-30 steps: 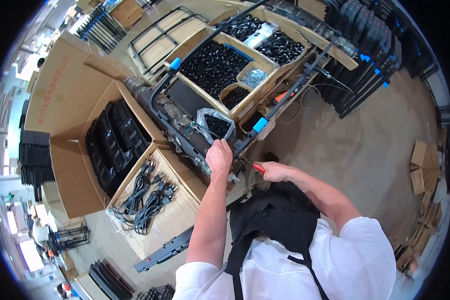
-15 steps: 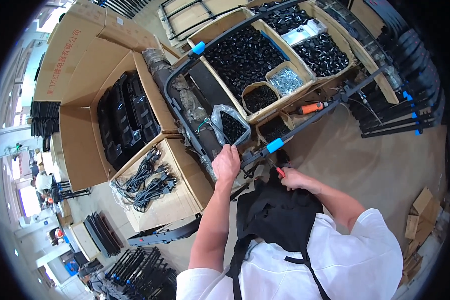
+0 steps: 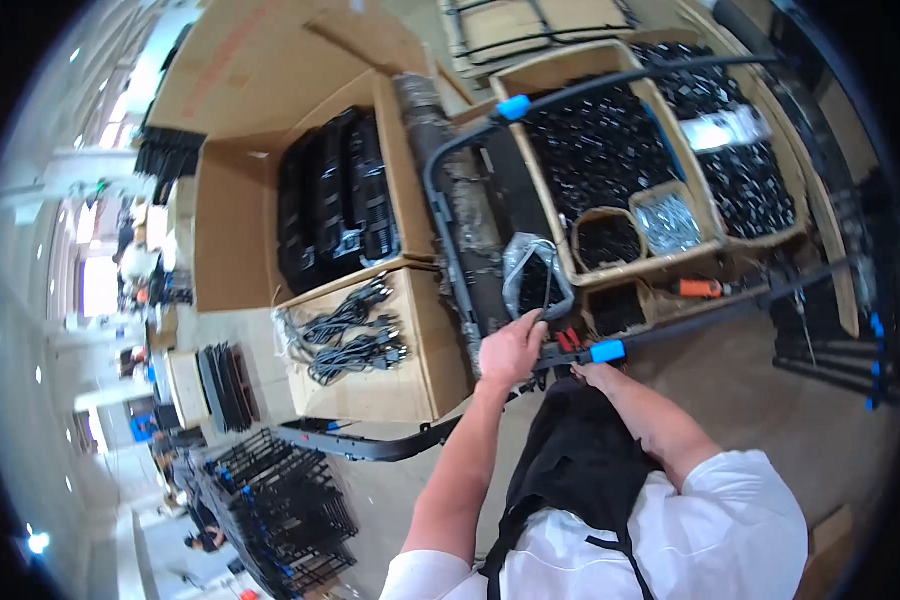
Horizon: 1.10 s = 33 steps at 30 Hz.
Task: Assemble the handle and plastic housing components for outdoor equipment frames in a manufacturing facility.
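Observation:
My left hand (image 3: 510,352) is closed at the near left corner of a dark tubular frame (image 3: 448,228). A thin rod (image 3: 548,290) rises beside its fingertips toward a clear plastic bag (image 3: 518,272) of small black parts; whether the fingers hold it is unclear. Just right of it my right hand (image 3: 598,376) is at the frame's near bar, its fingers partly hidden. Red handles (image 3: 569,340), apparently of a hand tool, stick up at the bar, close to both hands. Blue bands (image 3: 607,351) wrap the frame.
Beyond the frame, cardboard trays (image 3: 653,268) hold black caps, screws and other small parts. An orange-bodied tool (image 3: 698,288) lies at right. On the left are an open carton (image 3: 235,230) of black panels and bundled cables (image 3: 355,345) on a box. Racked black frames (image 3: 280,500) stand lower left.
The view has swung, so the scene sits farther right. My right hand has moved up to the frame's bar beside my left; the red-handled tool, earlier in it, now shows above the bar.

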Each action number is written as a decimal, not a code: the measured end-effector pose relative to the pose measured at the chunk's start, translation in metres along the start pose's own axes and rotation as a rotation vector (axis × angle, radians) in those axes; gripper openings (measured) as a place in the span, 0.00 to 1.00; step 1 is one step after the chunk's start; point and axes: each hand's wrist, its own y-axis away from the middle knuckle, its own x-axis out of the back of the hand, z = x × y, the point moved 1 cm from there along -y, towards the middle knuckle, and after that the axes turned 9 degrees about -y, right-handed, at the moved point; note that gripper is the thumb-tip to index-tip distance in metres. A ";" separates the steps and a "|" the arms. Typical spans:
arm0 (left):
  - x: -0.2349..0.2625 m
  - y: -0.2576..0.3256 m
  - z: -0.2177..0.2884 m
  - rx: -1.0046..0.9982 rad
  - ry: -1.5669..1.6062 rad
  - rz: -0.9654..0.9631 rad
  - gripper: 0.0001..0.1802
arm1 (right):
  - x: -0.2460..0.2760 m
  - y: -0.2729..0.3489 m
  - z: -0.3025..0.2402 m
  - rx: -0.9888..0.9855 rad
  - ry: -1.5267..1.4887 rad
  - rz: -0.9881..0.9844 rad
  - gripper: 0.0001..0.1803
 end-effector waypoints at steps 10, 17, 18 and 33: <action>0.058 -0.066 -0.038 0.120 0.710 0.546 0.13 | 0.054 0.076 -0.032 -0.111 -0.018 0.127 0.20; 0.152 -0.200 -0.168 0.368 -0.009 0.442 0.23 | 0.085 0.190 -0.072 0.035 0.101 0.324 0.24; 0.149 -0.218 -0.183 0.402 -0.125 0.343 0.26 | 0.088 0.199 -0.074 0.044 0.099 0.356 0.24; 0.286 -0.246 -0.208 -0.007 0.450 0.393 0.17 | -0.036 0.308 -0.264 0.501 0.989 0.443 0.20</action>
